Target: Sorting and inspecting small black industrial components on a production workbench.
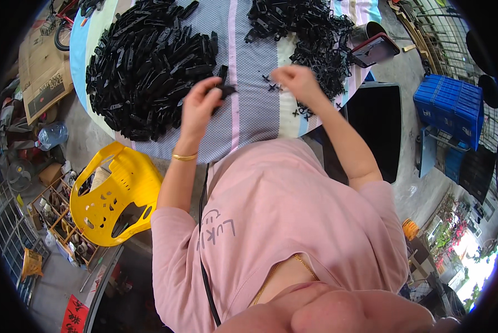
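Between the left pile (149, 66) and right pile (322, 47), a lane of tablecloth (254, 119) is running outward, leaving room for a hand to pass. The left hand (201, 105) is bordering it, a black piece (227, 90) jutting into the lane. The right hand (296, 83) is occupying the other side, loose bits (273, 87) lying just beside it. Nearer the person, more cloth is opening between the forearms. Rightward, a phone (374, 51) is obstructing the table's edge; leftward and lower, a yellow chair (143, 180) is blocking the floor.
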